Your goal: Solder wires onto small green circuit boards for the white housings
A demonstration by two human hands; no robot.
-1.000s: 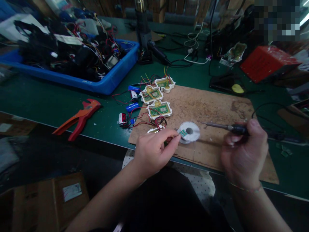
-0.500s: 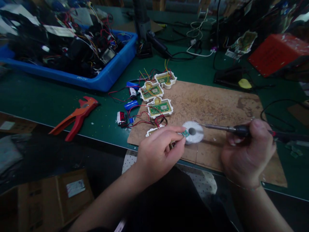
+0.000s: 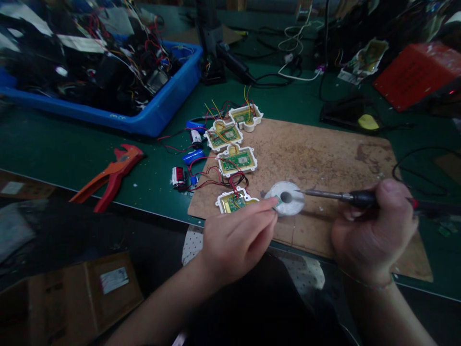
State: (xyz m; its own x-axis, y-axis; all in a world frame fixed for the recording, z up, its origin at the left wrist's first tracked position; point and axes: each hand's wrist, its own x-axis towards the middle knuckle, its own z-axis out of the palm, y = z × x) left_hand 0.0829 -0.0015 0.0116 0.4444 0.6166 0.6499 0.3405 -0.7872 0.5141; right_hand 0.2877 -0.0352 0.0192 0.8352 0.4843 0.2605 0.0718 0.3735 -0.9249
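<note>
My left hand [image 3: 237,240] is closed in a pinch at the edge of a white solder spool [image 3: 288,198] on the brown work board [image 3: 324,154]; what the fingertips hold is hidden now. My right hand [image 3: 374,230] grips a soldering iron [image 3: 338,195], its tip resting over the spool's centre hole. Just left of my left hand lies a white housing with a green circuit board [image 3: 234,201]. Three more such housings [image 3: 237,161] with coloured wires sit in a row behind it.
A blue bin [image 3: 158,110] full of black parts and wires stands at the back left. Red wire strippers [image 3: 111,175] lie on the green mat near the table edge. Small blue batteries [image 3: 194,156] lie beside the housings. A red box [image 3: 414,77] and black cables sit at the back right.
The small green chip seen at my left fingertips earlier is now hidden. The iron's tip has moved left over the spool's hole. The nearest housing has come into view.
</note>
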